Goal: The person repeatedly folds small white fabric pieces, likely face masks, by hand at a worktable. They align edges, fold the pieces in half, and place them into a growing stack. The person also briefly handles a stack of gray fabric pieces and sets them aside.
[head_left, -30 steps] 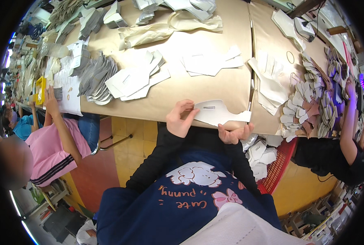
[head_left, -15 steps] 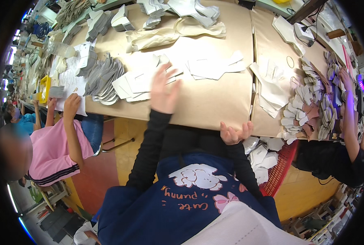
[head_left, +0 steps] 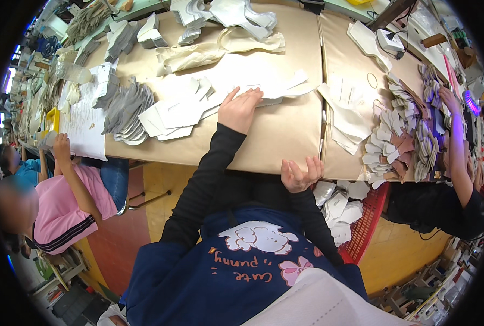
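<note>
Though pale with glare, flat white pieces (head_left: 279,90), angular-edged.

Bright light glares off the table (head_left: 274,130), washing out the white pieces (head_left: 277,88); fisheye edges curve into black corners.

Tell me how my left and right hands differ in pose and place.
The left hand is out over the table, at the white pieces; the right hand is by the table's near edge.
The left hand shows its back, fingers extended; the right hand is palm up, fingers curled.
Both are bare below black sleeves.
</note>
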Demonstrator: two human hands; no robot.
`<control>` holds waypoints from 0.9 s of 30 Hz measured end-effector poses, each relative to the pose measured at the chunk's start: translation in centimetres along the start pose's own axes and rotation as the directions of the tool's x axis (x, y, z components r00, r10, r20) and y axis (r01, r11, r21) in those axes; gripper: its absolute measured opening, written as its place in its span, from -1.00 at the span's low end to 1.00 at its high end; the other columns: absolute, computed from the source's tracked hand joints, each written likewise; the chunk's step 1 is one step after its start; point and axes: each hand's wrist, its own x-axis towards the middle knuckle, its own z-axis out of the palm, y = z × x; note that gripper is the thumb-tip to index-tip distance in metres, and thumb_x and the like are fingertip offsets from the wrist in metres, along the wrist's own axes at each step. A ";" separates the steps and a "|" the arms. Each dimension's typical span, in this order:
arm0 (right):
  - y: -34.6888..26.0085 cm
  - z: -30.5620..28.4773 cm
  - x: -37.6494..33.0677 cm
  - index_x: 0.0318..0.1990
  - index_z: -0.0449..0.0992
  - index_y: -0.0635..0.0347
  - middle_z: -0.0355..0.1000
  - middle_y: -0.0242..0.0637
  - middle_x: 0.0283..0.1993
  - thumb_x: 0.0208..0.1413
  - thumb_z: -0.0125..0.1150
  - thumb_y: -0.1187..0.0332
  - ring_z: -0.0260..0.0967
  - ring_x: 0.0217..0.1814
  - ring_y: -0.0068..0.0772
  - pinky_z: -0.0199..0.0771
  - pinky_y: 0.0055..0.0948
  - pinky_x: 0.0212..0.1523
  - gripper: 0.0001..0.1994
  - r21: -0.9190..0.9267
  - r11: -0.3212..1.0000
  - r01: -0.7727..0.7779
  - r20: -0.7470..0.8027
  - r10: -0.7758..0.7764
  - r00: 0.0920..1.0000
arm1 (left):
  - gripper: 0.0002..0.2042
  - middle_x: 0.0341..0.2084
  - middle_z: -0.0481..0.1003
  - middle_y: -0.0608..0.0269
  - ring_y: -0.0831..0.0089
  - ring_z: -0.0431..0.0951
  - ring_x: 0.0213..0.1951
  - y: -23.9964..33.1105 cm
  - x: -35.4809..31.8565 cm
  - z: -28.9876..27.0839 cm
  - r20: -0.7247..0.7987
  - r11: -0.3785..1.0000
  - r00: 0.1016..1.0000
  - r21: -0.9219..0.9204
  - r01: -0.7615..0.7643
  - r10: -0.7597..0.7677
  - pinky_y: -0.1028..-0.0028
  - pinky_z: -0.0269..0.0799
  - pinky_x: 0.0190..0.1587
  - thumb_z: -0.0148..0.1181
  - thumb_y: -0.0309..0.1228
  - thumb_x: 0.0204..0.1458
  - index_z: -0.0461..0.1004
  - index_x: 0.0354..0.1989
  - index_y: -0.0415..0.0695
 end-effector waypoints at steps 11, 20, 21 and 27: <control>0.1 -3.6 3.0 0.10 0.61 -0.01 0.46 -0.30 0.26 0.06 0.38 0.04 0.29 0.39 -0.17 0.03 -0.04 0.46 -0.54 0.245 0.952 -0.183 0.536 0.025 0.844 | -0.63 0.14 0.52 0.25 0.27 0.49 0.18 5.8 -11.3 -4.9 0.209 0.992 0.978 -0.124 0.009 0.017 0.17 0.28 0.25 0.38 -0.26 0.02 0.59 0.01 -0.08; -0.9 -1.5 3.9 0.03 0.67 -0.09 0.56 -0.51 0.16 0.05 0.38 0.06 0.46 0.24 -0.44 0.32 -0.37 0.25 -0.61 0.140 0.987 -0.081 0.541 -0.008 0.841 | -0.71 0.04 0.60 0.53 0.53 0.57 0.05 4.7 -12.2 -2.2 0.110 0.988 0.993 0.144 -0.063 0.048 0.43 0.24 0.20 0.28 -0.12 0.10 0.65 -0.05 0.11; -1.0 -1.4 4.0 0.02 0.68 -0.09 0.57 -0.52 0.14 0.05 0.38 0.06 0.47 0.22 -0.44 0.38 -0.40 0.20 -0.62 0.140 0.986 -0.095 0.523 0.008 0.852 | -0.75 0.01 0.61 0.58 0.58 0.58 0.03 4.8 -12.2 -1.9 0.085 0.979 0.995 0.190 -0.068 0.053 0.48 0.24 0.19 0.27 -0.14 0.11 0.67 -0.08 0.13; -1.2 -1.0 4.5 -0.15 0.74 0.00 0.65 -0.46 -0.03 0.04 0.34 0.31 0.57 0.06 -0.38 0.50 -0.42 -0.02 -0.79 0.159 0.979 -0.131 0.482 0.038 0.875 | -0.85 -0.11 0.67 0.57 0.59 0.64 -0.05 5.1 -12.1 -1.5 0.046 0.985 0.999 0.172 -0.010 0.002 0.55 0.35 0.05 0.25 -0.33 0.10 0.71 -0.20 0.11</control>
